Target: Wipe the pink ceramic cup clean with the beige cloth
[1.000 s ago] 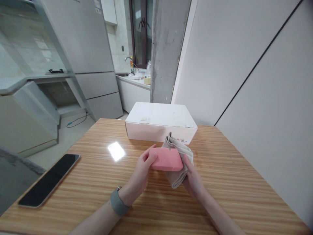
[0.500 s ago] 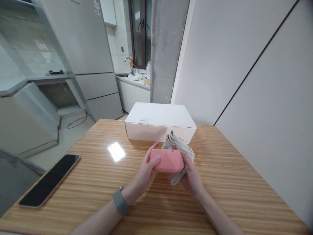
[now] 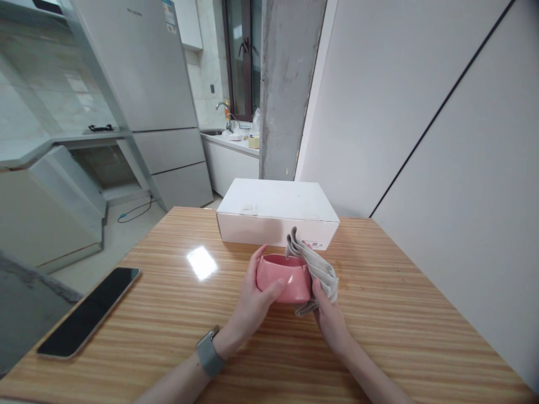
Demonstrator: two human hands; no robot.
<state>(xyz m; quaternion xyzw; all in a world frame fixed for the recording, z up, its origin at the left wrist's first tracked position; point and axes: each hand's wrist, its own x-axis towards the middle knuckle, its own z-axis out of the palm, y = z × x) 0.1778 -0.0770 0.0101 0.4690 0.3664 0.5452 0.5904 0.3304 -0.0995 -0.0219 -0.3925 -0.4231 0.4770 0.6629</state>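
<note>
The pink bowl (image 3: 284,283), with its longer axis from left to right, is over the desk (image 3: 168,303), held at its left side by the left hand (image 3: 253,290), while the right hand (image 3: 330,318) holds the grey cloth (image 3: 323,274) against its right side.

The pink bowl (image 3: 288,286) now tips so that its open top and inner wall show, hidden earlier; the left hand (image 3: 253,296) reaches its thumb farther across the front; less grey cloth (image 3: 322,274) shows beneath.
</note>
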